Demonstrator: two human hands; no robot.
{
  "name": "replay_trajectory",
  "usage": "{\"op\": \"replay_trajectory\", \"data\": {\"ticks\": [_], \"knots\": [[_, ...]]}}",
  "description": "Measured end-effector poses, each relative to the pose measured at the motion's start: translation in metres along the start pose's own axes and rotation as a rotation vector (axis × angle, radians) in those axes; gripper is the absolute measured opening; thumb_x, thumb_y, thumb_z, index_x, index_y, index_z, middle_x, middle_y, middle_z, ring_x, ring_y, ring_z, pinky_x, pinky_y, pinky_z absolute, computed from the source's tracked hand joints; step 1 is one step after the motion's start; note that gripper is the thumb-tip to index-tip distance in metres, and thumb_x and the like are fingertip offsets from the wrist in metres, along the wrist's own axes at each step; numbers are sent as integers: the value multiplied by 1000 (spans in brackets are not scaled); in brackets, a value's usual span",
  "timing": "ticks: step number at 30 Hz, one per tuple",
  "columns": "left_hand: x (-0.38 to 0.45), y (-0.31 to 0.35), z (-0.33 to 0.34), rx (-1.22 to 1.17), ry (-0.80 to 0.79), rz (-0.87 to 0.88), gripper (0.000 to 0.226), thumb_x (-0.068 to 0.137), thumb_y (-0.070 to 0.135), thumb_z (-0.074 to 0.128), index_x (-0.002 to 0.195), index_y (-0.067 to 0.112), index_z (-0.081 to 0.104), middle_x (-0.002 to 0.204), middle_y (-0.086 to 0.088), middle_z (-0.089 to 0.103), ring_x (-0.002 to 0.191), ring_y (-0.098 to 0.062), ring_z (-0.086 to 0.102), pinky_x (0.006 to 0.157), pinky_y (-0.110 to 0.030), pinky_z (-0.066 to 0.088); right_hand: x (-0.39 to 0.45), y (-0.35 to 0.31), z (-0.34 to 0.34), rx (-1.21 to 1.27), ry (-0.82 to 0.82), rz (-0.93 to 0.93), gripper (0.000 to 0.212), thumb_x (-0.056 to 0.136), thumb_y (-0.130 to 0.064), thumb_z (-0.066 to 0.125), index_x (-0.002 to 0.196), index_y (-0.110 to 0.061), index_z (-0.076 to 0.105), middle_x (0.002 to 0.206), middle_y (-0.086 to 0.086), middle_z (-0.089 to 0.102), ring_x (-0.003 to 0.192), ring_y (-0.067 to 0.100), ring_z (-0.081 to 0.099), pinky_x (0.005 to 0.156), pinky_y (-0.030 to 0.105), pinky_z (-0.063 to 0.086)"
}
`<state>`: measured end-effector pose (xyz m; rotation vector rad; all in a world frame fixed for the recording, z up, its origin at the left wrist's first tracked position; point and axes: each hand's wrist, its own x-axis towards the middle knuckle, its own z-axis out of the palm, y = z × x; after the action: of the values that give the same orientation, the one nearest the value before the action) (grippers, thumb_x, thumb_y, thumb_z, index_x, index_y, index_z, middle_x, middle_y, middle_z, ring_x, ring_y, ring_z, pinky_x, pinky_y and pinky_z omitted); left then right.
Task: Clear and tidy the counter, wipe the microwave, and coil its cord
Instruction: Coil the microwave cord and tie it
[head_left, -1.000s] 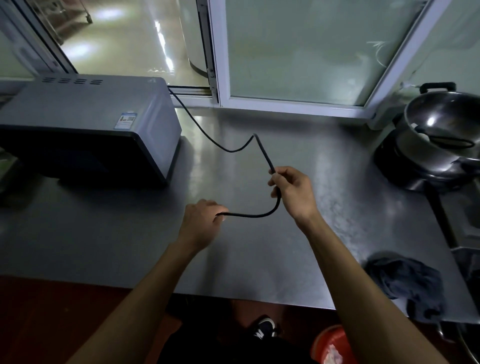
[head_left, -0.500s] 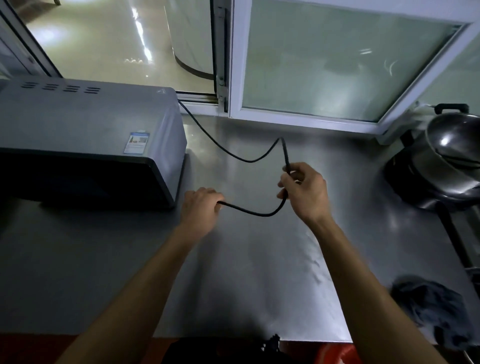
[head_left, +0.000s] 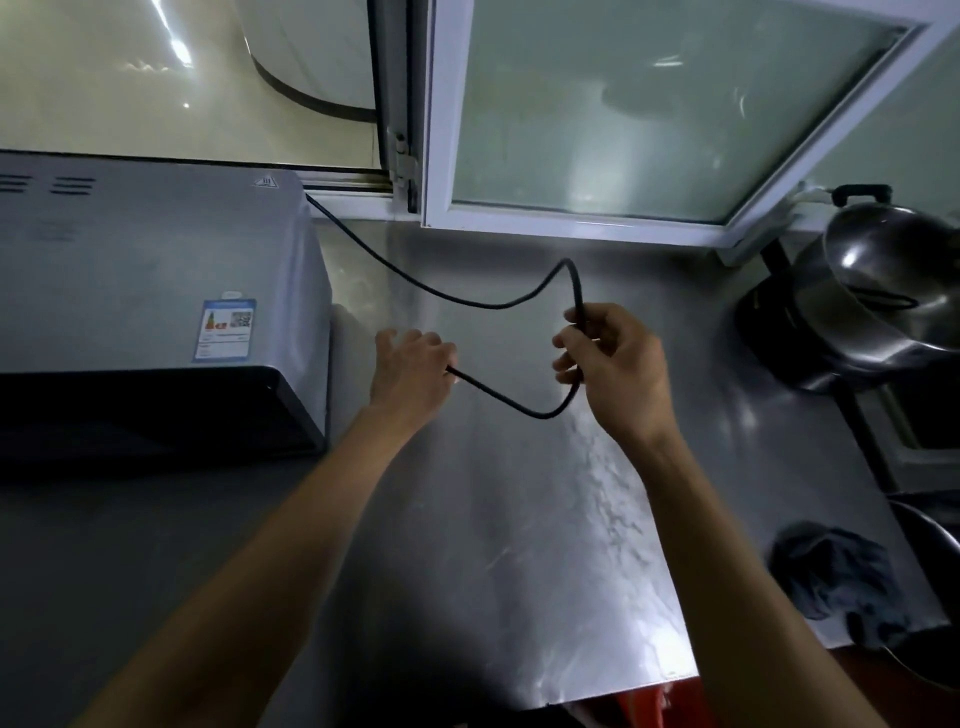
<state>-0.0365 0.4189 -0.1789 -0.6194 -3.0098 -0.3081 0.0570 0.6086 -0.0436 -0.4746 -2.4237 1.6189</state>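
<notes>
Curling round the cord (head_left: 483, 304), the right hand (head_left: 613, 364) pinched its upright stretch between thumb and fingers. The left hand (head_left: 410, 376) closed over the cord's end, hiding the plug. From the microwave (head_left: 156, 291) the cord sagged toward the right fingers, then looped below them. Bare counter (head_left: 519, 545) lay nearer than both hands.

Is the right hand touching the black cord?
Touching. The head view shows the right hand with its fingers curled round the black cord, which runs through the grip and loops across to the left hand.
</notes>
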Motion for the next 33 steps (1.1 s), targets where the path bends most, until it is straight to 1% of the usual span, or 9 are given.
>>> {"op": "replay_trajectory", "data": {"ticks": [4, 6, 9, 12, 16, 22, 29, 31, 33], "knots": [[11, -19, 6, -137, -36, -143, 7, 93, 33, 61, 89, 31, 66, 89, 10, 62, 88, -14, 59, 100, -48, 36, 10, -10, -12, 102, -15, -9, 10, 97, -16, 62, 104, -10, 64, 78, 9, 72, 71, 25, 73, 74, 44, 62], [15, -28, 6, -191, -33, -216, 11, 92, 30, 61, 81, 29, 64, 82, 10, 60, 79, -15, 59, 93, -43, 39, 15, -13, -15, 109, -22, -25, 15, 98, -24, 62, 107, -11, 61, 76, 9, 74, 72, 23, 74, 74, 40, 62], [21, -33, 4, -146, -26, -276, 13, 92, 25, 61, 80, 28, 63, 81, 9, 62, 77, -17, 61, 84, -39, 39, 24, -12, -14, 63, -76, -43, 13, 98, -22, 62, 107, -12, 62, 82, 7, 74, 76, 19, 74, 73, 39, 62], [23, -26, 6, -66, -58, -276, 10, 92, 25, 63, 85, 33, 64, 85, 10, 63, 80, -15, 61, 86, -38, 39, 34, -12, -6, 62, -124, -25, 7, 95, -18, 65, 98, -11, 66, 83, 5, 73, 79, 18, 74, 71, 43, 63], [21, -22, 18, -41, -103, -290, 11, 91, 22, 62, 89, 33, 65, 90, 10, 63, 86, -15, 62, 88, -39, 35, 47, -16, 1, 71, -176, -18, 23, 100, -29, 59, 90, -10, 69, 73, 7, 72, 72, 23, 73, 67, 47, 62], [15, -15, 40, -116, -123, -241, 6, 91, 28, 61, 88, 30, 66, 90, 11, 62, 87, -12, 59, 96, -42, 35, 61, -16, 6, 81, -193, -15, 16, 99, -24, 61, 104, -10, 67, 73, 8, 72, 68, 23, 73, 69, 49, 61], [-10, 10, 55, -136, -132, -168, 16, 90, 42, 62, 87, 26, 63, 82, 9, 62, 72, -13, 53, 84, -38, 44, 65, -24, 6, 145, -221, -63, 15, 98, -23, 62, 103, -9, 66, 73, 9, 72, 68, 25, 73, 68, 52, 60], [-13, 14, 57, -173, -117, -178, 15, 90, 41, 62, 88, 26, 62, 82, 8, 61, 75, -15, 56, 84, -40, 47, 66, -29, 5, 157, -228, -85, 16, 98, -24, 62, 102, -8, 66, 73, 10, 72, 67, 25, 73, 67, 53, 59], [-16, 17, 58, -232, -95, -184, 24, 88, 44, 64, 103, 26, 63, 96, 6, 65, 87, -16, 60, 91, -42, 48, 67, -34, 4, 192, -231, -89, 18, 97, -23, 63, 101, -6, 65, 73, 12, 72, 67, 27, 73, 66, 54, 59]]}}
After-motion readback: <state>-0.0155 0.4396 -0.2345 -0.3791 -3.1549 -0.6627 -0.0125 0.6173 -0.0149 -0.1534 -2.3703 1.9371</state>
